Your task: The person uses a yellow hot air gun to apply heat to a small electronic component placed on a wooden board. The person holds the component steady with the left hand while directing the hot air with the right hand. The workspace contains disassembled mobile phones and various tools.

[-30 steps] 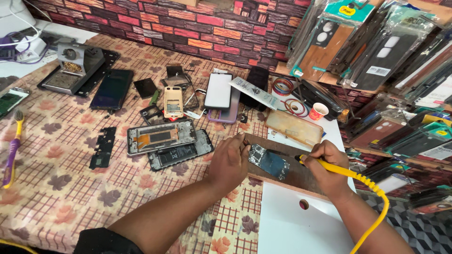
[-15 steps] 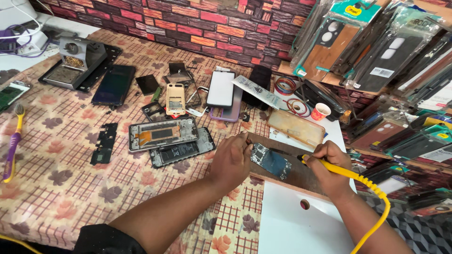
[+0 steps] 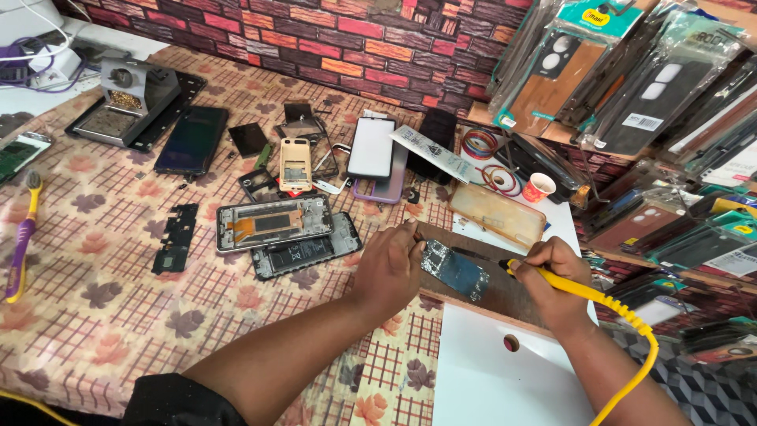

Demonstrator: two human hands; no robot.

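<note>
My left hand presses on the left end of a small blue-green circuit board that lies on a wooden block. My right hand grips a yellow soldering iron whose dark tip points left onto the board. Its yellow coiled cable runs down to the lower right. Both forearms reach in from the bottom of the view.
Two opened phone frames lie left of my hands, with several phones, covers and parts behind them. A soldering station stands far left, a toothbrush at the left edge. A white board lies in front. Packaged phone cases hang on the right.
My hands and the soldering iron have stayed on the circuit board. Only the view has shifted slightly.
</note>
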